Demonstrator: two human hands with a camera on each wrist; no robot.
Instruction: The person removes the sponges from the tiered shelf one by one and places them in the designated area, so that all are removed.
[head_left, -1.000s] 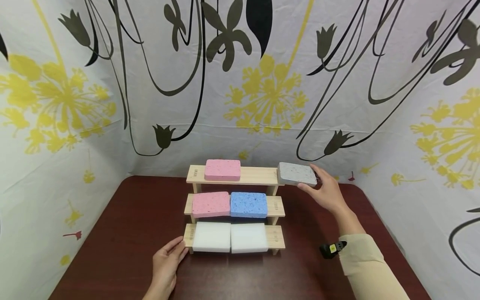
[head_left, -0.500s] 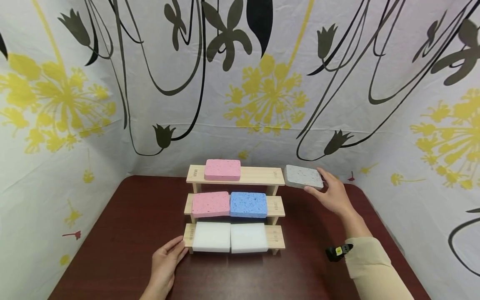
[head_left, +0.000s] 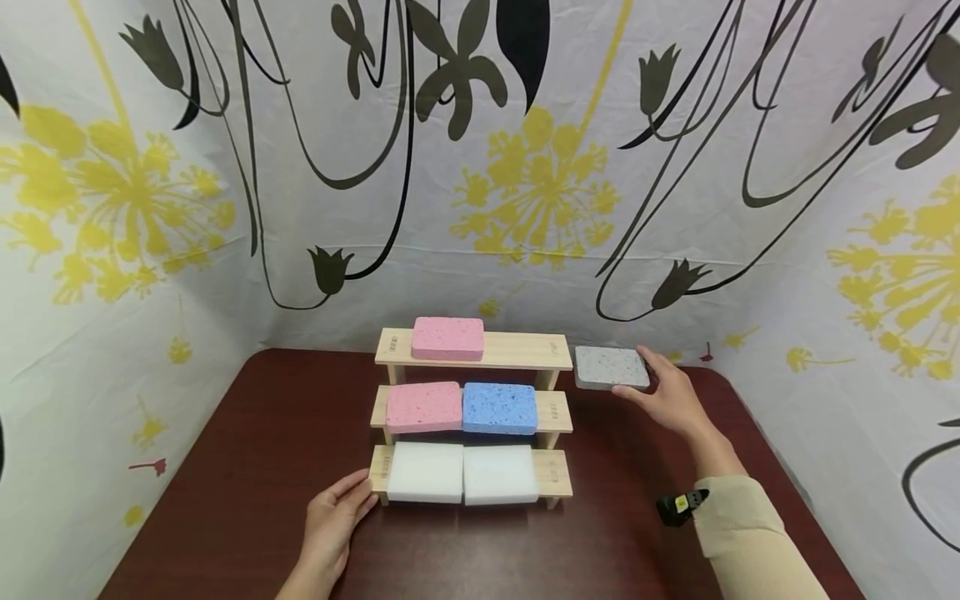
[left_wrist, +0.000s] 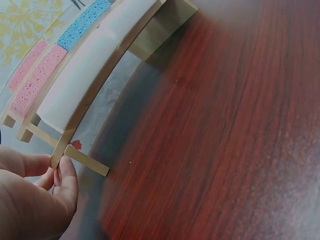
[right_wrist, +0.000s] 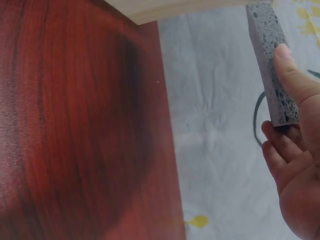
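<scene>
My right hand (head_left: 671,396) grips a grey sponge (head_left: 611,367) by its right end, just off the right end of the top shelf. In the right wrist view the thumb lies along the edge of the grey sponge (right_wrist: 272,65). My left hand (head_left: 333,517) pinches the left end of the bottom step of a three-tier wooden rack (head_left: 553,472); the left wrist view shows thumb and fingers around that board end. On the top tier sits a pink sponge (head_left: 447,339). Another pink sponge (head_left: 423,407) and a blue sponge (head_left: 499,408) lie side by side on the middle tier.
Two white sponge blocks, a left block (head_left: 426,472) and a right block (head_left: 501,475), fill most of the bottom tier. The rack stands on a dark red wooden table (head_left: 285,417). A patterned cloth (head_left: 420,225) hangs behind and at both sides.
My right hand has moved the grey sponge rightward off the top shelf's end, then lowered it slightly. The left hand keeps its hold on the rack.
</scene>
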